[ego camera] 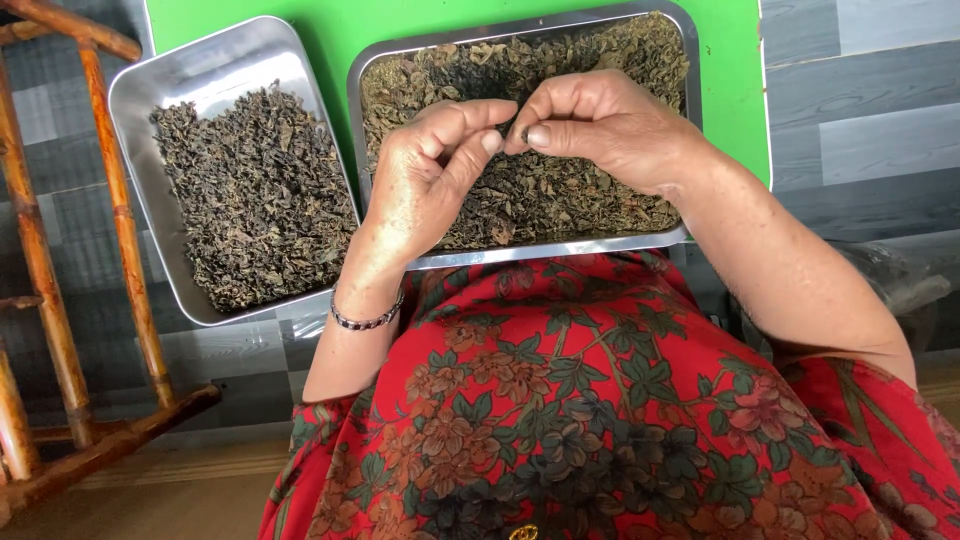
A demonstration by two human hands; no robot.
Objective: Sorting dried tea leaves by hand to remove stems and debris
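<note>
— Two trays are before us. Which one is under our hands?

— The right tray (690, 60), the one full of dried leaves (560, 190). Our left hand (425, 175) and right hand (600, 125) meet above its middle. The fingers of both are curled and narrow, and the tips pinch one small dark leaf bit (522, 133) between them.

— What is around us?

— The left tray (200, 70) lies just beside, tilted a little, with a darker heap of leaves (250, 200). Both trays sit on a green mat (735, 90) over a grey floor (860, 130). A wooden frame (110, 230) stands at the far left, well apart from our hands.

— Does something block the view?

— Our hands hide the middle of the right tray, and our red flowered dress (600, 400) covers its near edge. A bead bracelet (365, 320) is on the left wrist.
</note>
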